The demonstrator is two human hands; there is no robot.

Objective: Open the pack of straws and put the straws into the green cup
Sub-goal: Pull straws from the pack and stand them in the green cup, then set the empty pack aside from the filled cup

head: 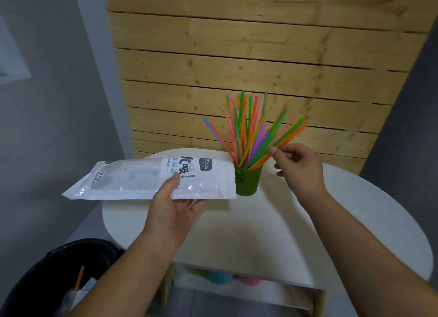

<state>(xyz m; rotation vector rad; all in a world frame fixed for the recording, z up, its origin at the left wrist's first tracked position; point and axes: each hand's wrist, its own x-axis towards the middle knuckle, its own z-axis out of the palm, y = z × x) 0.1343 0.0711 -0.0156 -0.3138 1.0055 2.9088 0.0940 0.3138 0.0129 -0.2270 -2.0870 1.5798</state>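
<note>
— Gripping what, exactly?

— Left hand (174,204) pinches the white pack (151,178), thumb on top, fingers mostly hidden beneath it. The pack is held flat above the table's (272,222) left edge, its right end just beside the green cup (247,180); whether it touches, I cannot tell.

— And the right?

— Right hand (299,168) is loosely curled, fingertips (273,150) at the orange straws leaning right. Whether it pinches one is unclear.

— Where are the straws?

— The straws (254,131) stand fanned in the cup, near the table's far edge. Their lower ends are hidden inside.

— Anything left in the pack?

— Hard to say; it looks flat, and glare blurs it.

— Below?

— A black bin (35,281) at bottom left, cut off, an orange straw (80,277) inside. Blurred coloured cups (220,277) sit on the shelf under the table.
</note>
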